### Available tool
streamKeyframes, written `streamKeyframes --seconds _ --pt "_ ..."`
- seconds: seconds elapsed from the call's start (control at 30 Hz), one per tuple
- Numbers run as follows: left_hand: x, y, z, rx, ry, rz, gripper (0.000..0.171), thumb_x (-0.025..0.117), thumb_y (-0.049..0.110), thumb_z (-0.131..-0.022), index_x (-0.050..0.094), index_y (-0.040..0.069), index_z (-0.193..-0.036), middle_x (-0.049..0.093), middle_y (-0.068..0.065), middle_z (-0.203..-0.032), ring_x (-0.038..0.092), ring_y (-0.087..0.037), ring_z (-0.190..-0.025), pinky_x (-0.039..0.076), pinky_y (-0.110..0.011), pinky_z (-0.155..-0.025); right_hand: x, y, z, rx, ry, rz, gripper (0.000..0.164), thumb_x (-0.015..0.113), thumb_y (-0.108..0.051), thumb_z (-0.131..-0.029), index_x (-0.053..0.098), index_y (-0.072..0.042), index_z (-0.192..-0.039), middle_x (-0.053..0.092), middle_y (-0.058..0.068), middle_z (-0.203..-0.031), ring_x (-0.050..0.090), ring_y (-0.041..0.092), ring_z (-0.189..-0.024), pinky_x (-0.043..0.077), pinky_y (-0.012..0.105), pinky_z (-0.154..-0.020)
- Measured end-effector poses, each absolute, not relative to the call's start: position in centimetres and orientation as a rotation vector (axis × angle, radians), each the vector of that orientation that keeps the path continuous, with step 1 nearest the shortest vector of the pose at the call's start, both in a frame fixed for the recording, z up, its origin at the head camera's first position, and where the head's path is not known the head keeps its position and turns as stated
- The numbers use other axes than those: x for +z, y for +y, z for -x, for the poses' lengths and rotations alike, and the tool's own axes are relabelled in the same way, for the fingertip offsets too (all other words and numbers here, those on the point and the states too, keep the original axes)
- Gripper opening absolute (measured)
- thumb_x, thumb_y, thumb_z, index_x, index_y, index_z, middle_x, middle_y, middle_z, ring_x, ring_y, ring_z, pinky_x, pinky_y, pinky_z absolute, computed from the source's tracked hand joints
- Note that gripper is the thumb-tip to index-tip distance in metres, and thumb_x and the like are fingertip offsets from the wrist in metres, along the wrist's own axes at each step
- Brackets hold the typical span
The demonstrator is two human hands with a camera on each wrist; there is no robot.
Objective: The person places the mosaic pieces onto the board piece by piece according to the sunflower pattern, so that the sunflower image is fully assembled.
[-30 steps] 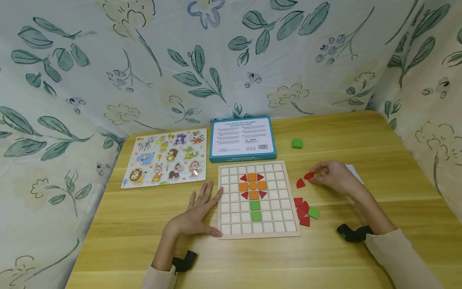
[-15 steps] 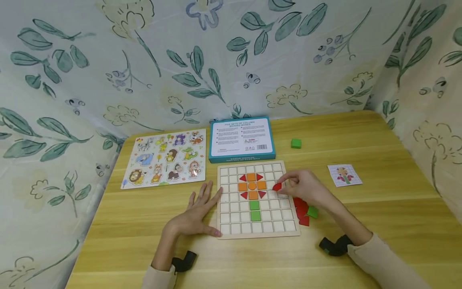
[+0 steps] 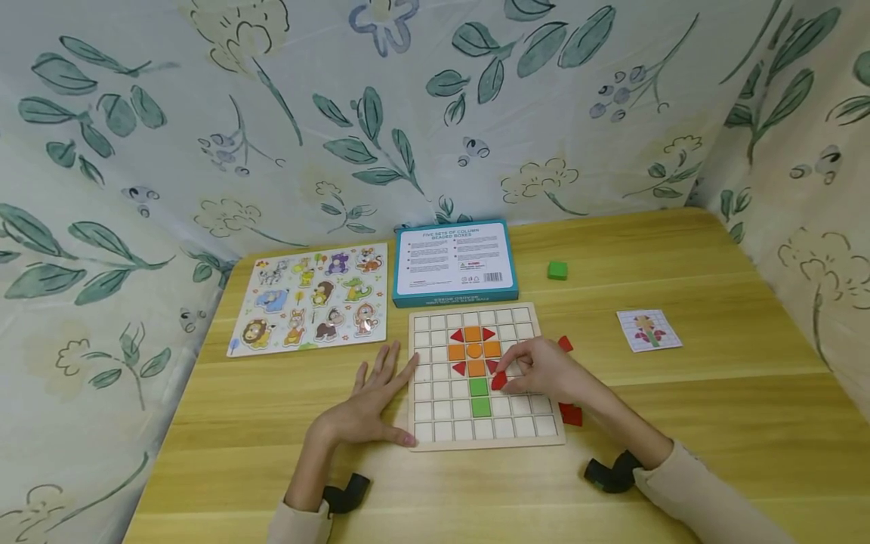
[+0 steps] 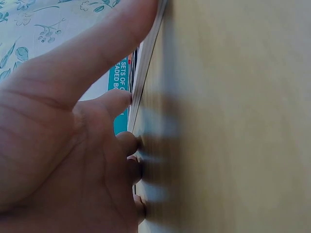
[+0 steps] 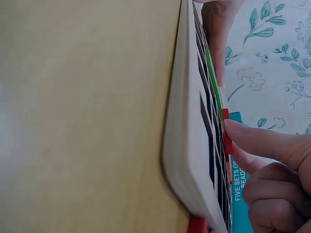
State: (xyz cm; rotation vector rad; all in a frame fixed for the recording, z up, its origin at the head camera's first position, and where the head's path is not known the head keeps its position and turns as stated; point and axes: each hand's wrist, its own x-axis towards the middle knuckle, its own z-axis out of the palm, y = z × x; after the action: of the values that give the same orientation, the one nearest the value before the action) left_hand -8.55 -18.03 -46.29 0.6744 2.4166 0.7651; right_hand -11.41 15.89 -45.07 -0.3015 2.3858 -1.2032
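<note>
A wooden grid board [image 3: 489, 446] lies on the table, bearing a flower pattern of orange pieces [image 3: 457, 353], red triangles [image 3: 459, 368] and two green squares [image 3: 480, 407]. My right hand [image 3: 547, 370] pinches a red quarter-round block [image 3: 499, 381] between thumb and index finger, just right of the upper green square. In the right wrist view that red block [image 5: 227, 133] stands at the board's surface; whether it is seated in a cell I cannot tell. My left hand [image 3: 367, 404] lies with spread fingers at the board's left edge, thumb near its lower left corner.
Red pieces [image 3: 572, 414] lie by the board's right edge, partly hidden by my right arm; another red piece [image 3: 565, 344] lies higher. Behind are a teal box [image 3: 455, 261], an animal puzzle [image 3: 309, 298] and a green block [image 3: 558, 270]. A pattern card [image 3: 649, 330] lies right.
My right hand has carried the red block from the table at the right, leftward over the board to beside the green square. The pattern card came into full view. My left hand stays put.
</note>
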Motion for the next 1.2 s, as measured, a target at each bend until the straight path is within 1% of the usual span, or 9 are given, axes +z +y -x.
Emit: streamKeyframes --seconds 0.17,0.33,0.5,0.6,0.87,1.2 --pt "-46.29 -18.06 8.55 0.765 2.418 -0.678 0.124 0.087 0.045 -0.080 0.003 0.019 -0.168 -0.027 -0.016 -0.171 -0.028 -0.038 -0.158 -0.018 -0.067 -0.124 -45.40 15.94 11.38 -1.199 2.389 0.356 0.020 0.088 -0.014 -0.082 0.080 -0.013 -0.100 0.039 0.000 -0.066 0.039 0.019 -0.070 0.024 0.024 -0.054" --pt "-46.26 -18.03 8.60 0.777 2.418 -0.686 0.123 0.087 0.044 -0.080 0.004 0.018 -0.168 -0.026 -0.018 -0.171 -0.027 -0.040 -0.157 -0.018 -0.068 -0.124 -45.40 16.15 11.37 -1.205 2.374 0.380 0.021 0.087 -0.013 -0.082 0.082 -0.013 -0.102 0.040 -0.001 -0.064 0.036 0.018 -0.064 0.022 0.024 -0.053" --pt "-46.37 -18.09 8.60 0.768 2.416 -0.676 0.124 0.087 0.045 -0.080 0.004 0.020 -0.168 -0.026 -0.016 -0.171 -0.028 -0.038 -0.158 -0.018 -0.067 -0.124 -45.35 16.17 11.30 -1.209 2.360 0.374 0.021 0.087 -0.012 -0.082 0.083 -0.011 -0.103 0.038 -0.002 -0.061 0.033 0.016 -0.060 0.021 0.023 -0.052" --pt "-46.37 -18.12 8.57 0.769 2.417 -0.669 0.124 0.087 0.045 -0.080 0.003 0.021 -0.168 -0.027 -0.014 -0.171 -0.029 -0.036 -0.158 -0.018 -0.066 -0.125 -45.38 16.14 11.28 -1.205 2.368 0.374 0.020 0.088 -0.011 -0.081 0.083 -0.011 -0.101 0.037 -0.003 -0.061 0.033 0.016 -0.060 0.021 0.023 -0.052" --pt "-46.32 -18.14 8.58 0.772 2.421 -0.676 0.125 0.087 0.045 -0.079 0.002 0.021 -0.168 -0.027 -0.015 -0.171 -0.029 -0.037 -0.157 -0.018 -0.066 -0.124 -45.60 16.05 11.24 -1.204 2.396 0.375 0.020 0.089 -0.012 -0.079 0.083 -0.013 -0.098 0.035 -0.003 -0.060 0.033 0.015 -0.058 0.022 0.023 -0.052" --pt "-46.22 -18.12 8.49 0.776 2.417 -0.670 0.125 0.088 0.044 -0.079 0.003 0.021 -0.168 -0.027 -0.015 -0.171 -0.029 -0.036 -0.158 -0.018 -0.066 -0.124 -45.75 16.10 11.26 -1.221 2.367 0.367 0.020 0.088 -0.010 -0.081 0.084 -0.012 -0.101 0.034 -0.004 -0.057 0.031 0.014 -0.055 0.021 0.021 -0.051"
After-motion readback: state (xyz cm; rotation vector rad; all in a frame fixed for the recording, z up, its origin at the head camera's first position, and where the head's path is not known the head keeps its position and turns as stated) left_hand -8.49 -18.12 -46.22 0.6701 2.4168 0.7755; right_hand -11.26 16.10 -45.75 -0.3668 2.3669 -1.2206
